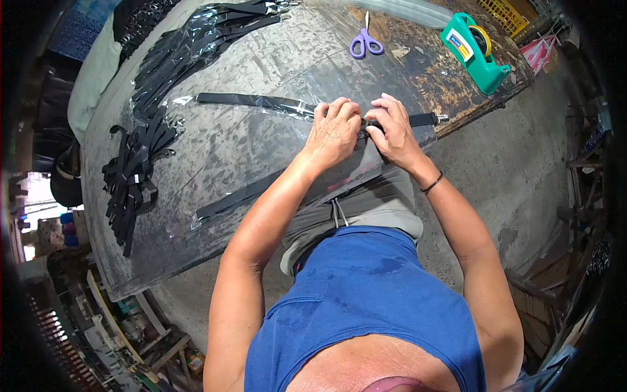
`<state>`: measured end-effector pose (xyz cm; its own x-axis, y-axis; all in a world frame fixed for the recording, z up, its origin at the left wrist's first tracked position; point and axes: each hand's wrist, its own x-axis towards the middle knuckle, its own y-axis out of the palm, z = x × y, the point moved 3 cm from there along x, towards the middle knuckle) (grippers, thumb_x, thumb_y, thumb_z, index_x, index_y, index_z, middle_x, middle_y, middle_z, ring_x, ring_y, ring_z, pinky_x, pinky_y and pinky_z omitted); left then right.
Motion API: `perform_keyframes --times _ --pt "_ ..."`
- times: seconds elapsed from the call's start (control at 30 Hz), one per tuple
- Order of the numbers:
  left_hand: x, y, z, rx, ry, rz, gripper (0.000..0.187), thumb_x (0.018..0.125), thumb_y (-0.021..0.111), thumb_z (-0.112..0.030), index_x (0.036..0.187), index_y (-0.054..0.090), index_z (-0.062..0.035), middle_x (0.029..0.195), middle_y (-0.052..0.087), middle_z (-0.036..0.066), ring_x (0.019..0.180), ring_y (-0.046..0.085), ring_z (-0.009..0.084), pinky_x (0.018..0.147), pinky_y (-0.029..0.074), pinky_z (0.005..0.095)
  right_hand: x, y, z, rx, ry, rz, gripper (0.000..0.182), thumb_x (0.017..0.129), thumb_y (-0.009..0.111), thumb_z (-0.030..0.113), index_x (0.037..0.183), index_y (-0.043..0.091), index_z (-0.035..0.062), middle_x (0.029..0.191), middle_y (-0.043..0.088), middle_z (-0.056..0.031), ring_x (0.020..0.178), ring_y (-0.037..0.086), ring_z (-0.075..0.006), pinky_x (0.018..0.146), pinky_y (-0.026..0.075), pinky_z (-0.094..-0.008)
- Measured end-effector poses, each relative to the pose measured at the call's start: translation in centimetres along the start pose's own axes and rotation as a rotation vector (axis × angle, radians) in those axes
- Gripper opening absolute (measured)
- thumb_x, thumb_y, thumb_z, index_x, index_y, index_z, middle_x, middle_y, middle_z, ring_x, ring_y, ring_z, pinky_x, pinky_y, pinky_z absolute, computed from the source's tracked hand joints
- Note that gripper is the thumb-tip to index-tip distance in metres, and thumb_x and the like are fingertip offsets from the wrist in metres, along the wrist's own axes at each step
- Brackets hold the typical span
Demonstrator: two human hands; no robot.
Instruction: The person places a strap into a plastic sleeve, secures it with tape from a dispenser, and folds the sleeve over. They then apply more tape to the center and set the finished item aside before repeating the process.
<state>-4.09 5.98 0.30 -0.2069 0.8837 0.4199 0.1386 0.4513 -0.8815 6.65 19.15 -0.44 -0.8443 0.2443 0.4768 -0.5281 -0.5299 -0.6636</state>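
A black strap [255, 100] lies across the worktable, its left part glossy as if under clear plastic, with a metal clip at the right end [424, 119]. My left hand [334, 130] is closed over the strap's middle with bent fingers. Close beside it, my right hand [393, 130] grips the strap too, thumb and fingers curled inward. The fingertips of both hands nearly meet and cover the part between them. Nearer my body, a second black strap [241, 196] runs beneath my left forearm along the table's front edge.
Purple scissors [366, 44] lie beyond my hands. A green tape dispenser [471, 52] stands at the table's [274, 65] right end. Many black straps [189, 55] are heaped at the far left, and a smaller bundle [137, 173] lies nearer. Clear plastic [405, 12] rests at the back.
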Motion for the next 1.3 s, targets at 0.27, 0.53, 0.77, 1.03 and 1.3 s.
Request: perform_keyframes --times 0.27,0.53,0.77,1.03,1.3 --pt "0.6 -0.1 0.7 -0.072 0.022 0.062 0.018 0.083 0.064 -0.009 0.101 0.065 -0.0051 0.126 0.057 0.008 0.131 0.044 0.0306 0.101 0.035 0.0507 -0.3 0.1 1.1 -0.272 -0.161 0.033 0.026 0.081 0.074 0.013 0.104 0.063 0.0114 0.126 0.053 -0.0103 0.134 0.042 -0.0352 0.111 0.032 -0.0583" --pt "0.7 0.0 0.9 -0.115 -0.013 0.129 0.016 0.086 0.064 -0.010 0.101 0.066 -0.0049 0.129 0.056 0.009 0.135 0.040 0.0333 0.106 0.031 0.0542 -0.1 0.1 0.9 -0.279 -0.192 0.044 0.024 0.082 0.073 0.014 0.104 0.063 0.0114 0.127 0.052 -0.0102 0.134 0.042 -0.0353 0.111 0.032 -0.0585" --pt "0.5 0.2 1.4 -0.185 -0.042 0.141 0.014 0.087 0.062 -0.011 0.099 0.067 -0.0055 0.133 0.053 0.010 0.139 0.037 0.0321 0.108 0.028 0.0591 0.4 0.4 0.5 -0.213 -0.183 0.107 0.015 0.085 0.069 0.014 0.098 0.062 0.0089 0.128 0.052 -0.0113 0.133 0.041 -0.0370 0.110 0.031 -0.0599" --pt "-0.5 0.5 1.0 -0.078 -0.057 0.006 0.014 0.088 0.066 -0.013 0.101 0.063 -0.0091 0.124 0.055 0.010 0.134 0.041 0.0335 0.106 0.029 0.0586 0.5 2.0 0.0 -0.172 -0.039 0.151 0.013 0.084 0.062 0.010 0.095 0.058 0.0043 0.131 0.048 -0.0156 0.137 0.037 -0.0384 0.113 0.025 -0.0609" --pt "-2.6 -0.6 -1.3 0.258 0.032 -0.127 0.025 0.082 0.070 -0.021 0.107 0.065 -0.0172 0.115 0.057 0.001 0.128 0.045 0.0250 0.108 0.026 0.0530 0.7 2.1 0.0 -0.150 0.031 0.170 0.008 0.085 0.058 0.010 0.089 0.055 0.0038 0.133 0.048 -0.0171 0.140 0.033 -0.0400 0.116 0.020 -0.0619"
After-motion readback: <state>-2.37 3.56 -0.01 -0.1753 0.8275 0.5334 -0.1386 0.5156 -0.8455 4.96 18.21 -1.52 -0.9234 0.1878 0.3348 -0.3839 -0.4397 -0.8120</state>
